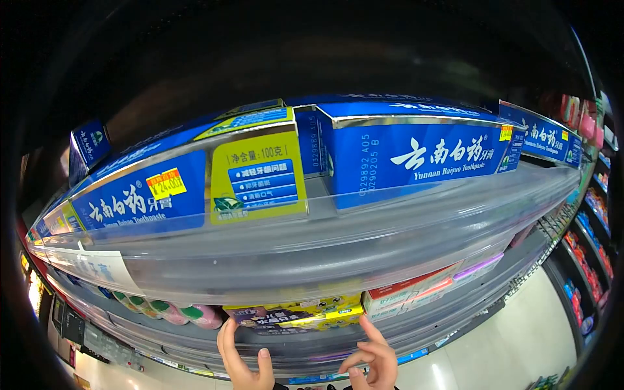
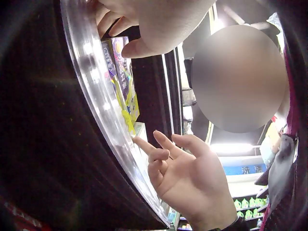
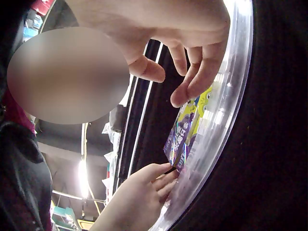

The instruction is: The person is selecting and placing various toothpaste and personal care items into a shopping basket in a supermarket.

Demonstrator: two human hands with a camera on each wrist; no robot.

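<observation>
Yellow-and-purple toothpaste boxes (image 1: pixel 296 316), seemingly stacked, lie on the lower shelf between my hands. At their left end is my left hand (image 1: pixel 246 361), its fingertips at the box corner and the thumb held apart in front. My right hand (image 1: pixel 377 361) reaches the right end with an extended index finger, while its other fingers bend loosely. In the left wrist view, the left hand (image 2: pixel 156 24) partly covers one end of the purple box face (image 2: pixel 120 67). The right wrist view shows the right hand (image 3: pixel 192 48) over the yellow end.
Blue toothpaste boxes (image 1: pixel 429 153) line the upper shelf behind a clear plastic lip (image 1: pixel 279 250). Red-and-white boxes (image 1: pixel 416 289) stand right of the yellow ones. Pink and green rounded items (image 1: pixel 195 315) sit to the left. Stocked shelving (image 1: pixel 585 260) flanks the aisle floor at right.
</observation>
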